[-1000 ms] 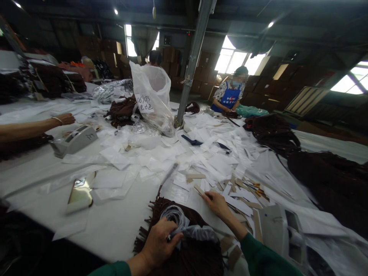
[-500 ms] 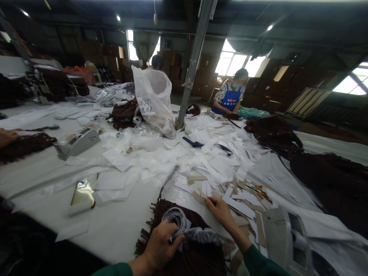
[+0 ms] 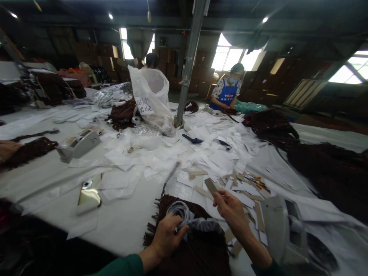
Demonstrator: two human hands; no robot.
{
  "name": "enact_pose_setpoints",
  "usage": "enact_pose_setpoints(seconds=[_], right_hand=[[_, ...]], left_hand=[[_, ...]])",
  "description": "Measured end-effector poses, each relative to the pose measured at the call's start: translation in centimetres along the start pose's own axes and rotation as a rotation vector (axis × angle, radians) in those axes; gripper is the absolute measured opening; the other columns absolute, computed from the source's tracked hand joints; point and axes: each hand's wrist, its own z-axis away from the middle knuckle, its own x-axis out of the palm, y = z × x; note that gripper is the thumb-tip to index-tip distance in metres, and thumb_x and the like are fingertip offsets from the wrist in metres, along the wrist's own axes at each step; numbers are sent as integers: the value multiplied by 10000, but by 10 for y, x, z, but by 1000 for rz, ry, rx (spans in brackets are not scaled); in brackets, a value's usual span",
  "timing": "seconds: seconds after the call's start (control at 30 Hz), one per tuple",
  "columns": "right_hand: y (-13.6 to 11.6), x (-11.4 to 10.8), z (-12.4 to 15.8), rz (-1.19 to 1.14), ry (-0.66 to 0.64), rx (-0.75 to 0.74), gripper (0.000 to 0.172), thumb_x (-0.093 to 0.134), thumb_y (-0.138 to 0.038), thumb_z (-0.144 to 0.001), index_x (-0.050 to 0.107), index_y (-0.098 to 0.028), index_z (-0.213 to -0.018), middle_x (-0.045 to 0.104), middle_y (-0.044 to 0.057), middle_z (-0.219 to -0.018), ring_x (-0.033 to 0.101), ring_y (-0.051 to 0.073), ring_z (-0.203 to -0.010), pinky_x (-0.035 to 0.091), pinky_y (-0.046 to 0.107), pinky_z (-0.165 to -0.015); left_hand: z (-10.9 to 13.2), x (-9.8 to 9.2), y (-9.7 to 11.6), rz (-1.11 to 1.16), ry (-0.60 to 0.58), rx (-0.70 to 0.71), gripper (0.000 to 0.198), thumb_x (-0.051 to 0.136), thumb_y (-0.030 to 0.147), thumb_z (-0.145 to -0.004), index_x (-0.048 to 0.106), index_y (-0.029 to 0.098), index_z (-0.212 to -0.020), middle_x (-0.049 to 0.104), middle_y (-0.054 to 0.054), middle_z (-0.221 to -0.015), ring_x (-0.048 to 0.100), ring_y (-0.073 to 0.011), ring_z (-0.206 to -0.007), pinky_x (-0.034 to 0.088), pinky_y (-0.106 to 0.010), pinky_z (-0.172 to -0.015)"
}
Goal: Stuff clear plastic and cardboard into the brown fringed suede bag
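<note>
A dark brown fringed bag lies on the table in front of me. On top of it is a coil wrapped in clear plastic, with a plastic-covered length trailing to the right. My left hand is closed around the coil's near side. My right hand pinches a grey-brown cardboard strip, raised above the pile of cardboard and paper strips. From the bag's far corner a strap in pale wrapping stretches away over the table.
A grey tape dispenser stands at my right, another tape dispenser at the left. A phone lies by loose white sheets. Further off are a plastic sack, a metal post, brown bags and a person in a blue apron.
My right hand has lifted a cardboard strip off the pile and drawn it up. The left hand keeps hold of the wrapped coil. The whole view has shifted slightly.
</note>
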Motion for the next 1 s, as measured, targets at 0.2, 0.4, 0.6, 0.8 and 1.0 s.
enact_pose_setpoints(seconds=[0.2, 0.4, 0.6, 0.8, 1.0], right_hand=[[-16, -1, 71, -177, 39, 97, 449, 667, -606, -710, 625, -165, -786, 523, -32, -502, 356, 71, -393, 232, 211, -369], [-4, 4, 121, -190, 40, 198, 471, 633, -648, -706, 596, -182, -656, 452, -49, -441, 314, 66, -368, 196, 212, -353], [4, 4, 132, -253, 81, 231, 504, 604, -682, -703, 527, -195, -598, 420, -56, -418, 323, 67, -354, 214, 203, -338], [-8, 3, 132, -299, 71, 165, 510, 603, -679, -721, 596, -172, -659, 411, -59, -413, 321, 65, -358, 202, 201, -340], [-2, 0, 144, -326, 65, 84, 568, 553, -720, -754, 596, -165, -639, 466, -40, -448, 383, 69, -404, 263, 194, -392]], left_hand=[[1, -4, 1, 86, 0, -24, 259, 519, 382, -901, 630, 184, -777, 618, -48, -731, 571, -204, -740, 458, -325, -731], [-15, -21, 15, 144, -31, -103, 309, 531, 429, -883, 644, 169, -761, 617, -34, -705, 570, -182, -692, 446, -294, -683], [-39, -49, 67, 383, -117, -214, 333, 531, 464, -869, 662, 161, -828, 636, -13, -676, 573, -150, -611, 449, -246, -596], [-48, -61, 106, 766, -276, -303, 437, 573, 542, -812, 667, 126, -907, 649, -41, -722, 582, -159, -669, 475, -255, -647], [-39, -49, 120, 765, -307, -276, 502, 593, 649, -735, 676, 164, -837, 678, -43, -772, 624, -206, -746, 502, -284, -703]])
